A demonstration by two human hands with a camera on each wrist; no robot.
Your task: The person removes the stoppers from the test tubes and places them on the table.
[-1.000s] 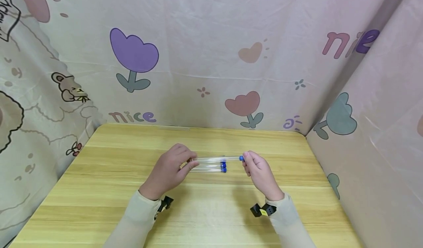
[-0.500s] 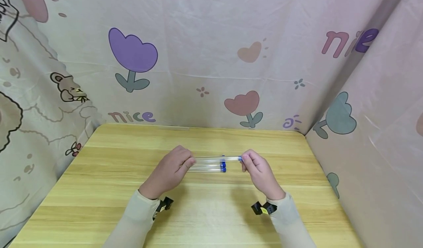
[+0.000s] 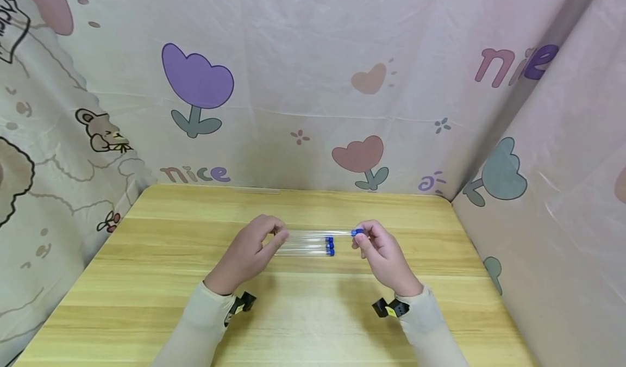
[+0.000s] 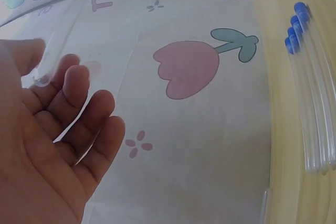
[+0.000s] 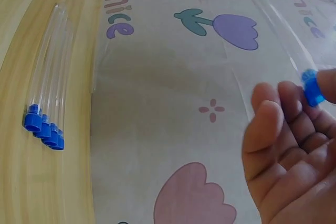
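A long clear plastic tube with a blue cap is held level above the table between both hands. My left hand pinches the tube's rounded end between thumb and forefinger, other fingers loosely bent in the left wrist view. At the other end my right hand pinches the blue cap between thumb and fingers. Whether the cap sits fully on the tube, I cannot tell. Just below lie several similar capped tubes, side by side on the table, their blue caps toward the right; my left hand covers their far ends in the head view.
The wooden table reaches back to a printed cloth hanging behind and at both sides. A thin clear strip lies along the table's back edge. Each wrist wears a small black camera.
The right thumb has shifted on the cap, so more blue shows, and that hand's fingers have loosened a little. The left hand keeps its pinch on the tube's end. The tubes on the table stay put.
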